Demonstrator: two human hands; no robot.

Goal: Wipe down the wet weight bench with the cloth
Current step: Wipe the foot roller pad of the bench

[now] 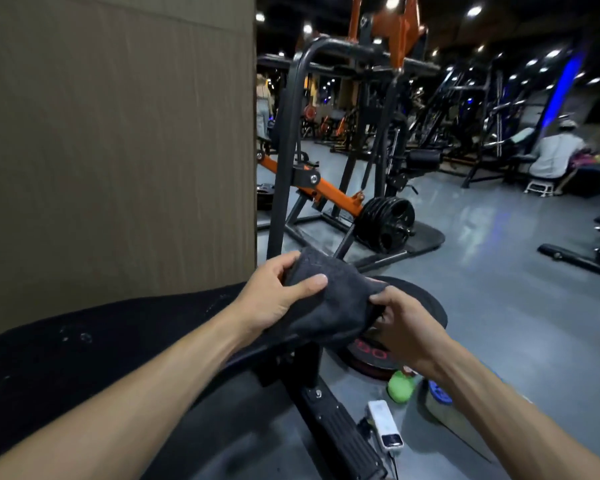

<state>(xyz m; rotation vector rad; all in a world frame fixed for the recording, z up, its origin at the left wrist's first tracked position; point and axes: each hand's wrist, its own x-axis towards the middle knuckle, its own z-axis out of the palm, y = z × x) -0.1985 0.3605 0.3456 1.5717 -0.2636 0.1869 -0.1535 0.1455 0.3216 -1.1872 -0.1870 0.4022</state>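
Note:
A black padded weight bench (94, 344) runs from the lower left toward the centre, with water droplets shining on its surface. Above its far end I hold a dark grey cloth (329, 299) between both hands. My left hand (274, 296) grips the cloth's left side, thumb lying across the top. My right hand (402, 327) pinches its right edge with curled fingers. The cloth hangs just above the bench end; whether it touches the pad is unclear.
A tan wall panel (118, 133) rises close on the left. An orange and black plate-loaded machine (343, 188) stands ahead. On the floor lie a weight plate (371, 358), a green object (400, 386), a white device (385, 427) and the bench's foot (340, 434). A person (555, 157) sits far right.

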